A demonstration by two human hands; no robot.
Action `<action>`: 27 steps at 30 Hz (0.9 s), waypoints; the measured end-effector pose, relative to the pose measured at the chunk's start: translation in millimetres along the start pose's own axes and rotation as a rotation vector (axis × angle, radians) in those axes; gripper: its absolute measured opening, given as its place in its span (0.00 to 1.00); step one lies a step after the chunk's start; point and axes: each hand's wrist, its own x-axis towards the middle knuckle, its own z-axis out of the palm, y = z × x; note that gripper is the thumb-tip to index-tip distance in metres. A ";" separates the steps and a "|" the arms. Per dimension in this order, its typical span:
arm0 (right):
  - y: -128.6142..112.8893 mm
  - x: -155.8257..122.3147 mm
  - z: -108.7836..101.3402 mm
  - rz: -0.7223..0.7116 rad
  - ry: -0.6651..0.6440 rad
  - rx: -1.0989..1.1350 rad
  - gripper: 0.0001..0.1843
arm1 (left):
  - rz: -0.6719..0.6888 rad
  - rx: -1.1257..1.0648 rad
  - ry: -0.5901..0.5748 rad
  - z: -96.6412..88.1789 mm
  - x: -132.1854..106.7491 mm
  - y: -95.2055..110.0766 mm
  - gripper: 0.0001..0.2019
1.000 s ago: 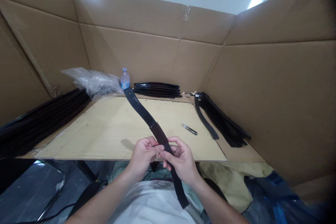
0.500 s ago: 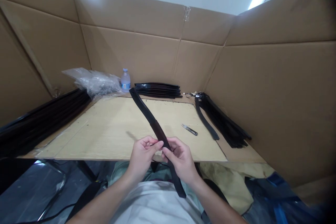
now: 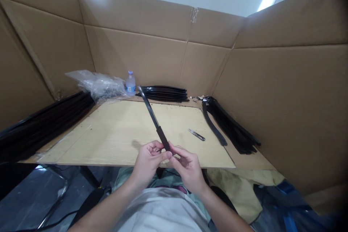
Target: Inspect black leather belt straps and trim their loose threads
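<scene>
I hold a long black strap edge-on above the pale wooden board. Its far end points toward the back wall; its near end sits between my fingers. My left hand pinches the near end with thumb and fingers. My right hand is closed beside it, fingertips on the same end of the strap. Both hands hover just past the board's front edge, over my lap.
Small snips lie on the board to the right. Stacks of black straps lie at the left, the back and the right. A water bottle and clear plastic bags stand at the back left. Cardboard walls surround the board.
The strap has turned from flat to edge-on and moved forward through my hands. Its tail that hung over my lap is no longer seen. Both hands stayed in place.
</scene>
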 end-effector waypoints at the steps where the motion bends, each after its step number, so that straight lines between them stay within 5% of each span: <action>1: -0.9 0.8 -0.4 -0.005 0.001 0.006 0.18 | -0.002 -0.011 -0.012 0.0 -0.3 1.1 0.16; 6: -2.9 4.7 -6.9 0.092 0.006 0.068 0.27 | -0.006 -0.077 -0.103 0.3 -2.2 3.1 0.13; 12: -5.2 5.8 -10.4 0.125 -0.027 0.049 0.13 | -0.039 -0.041 -0.098 -4.3 -1.2 -2.4 0.13; 20: -4.7 2.4 -10.0 0.220 -0.174 0.179 0.20 | -0.046 -0.092 -0.258 0.1 -4.2 -0.4 0.10; 27: -3.2 5.7 -10.1 0.113 -0.110 0.153 0.07 | 0.022 -0.030 -0.076 -8.2 6.4 -7.1 0.11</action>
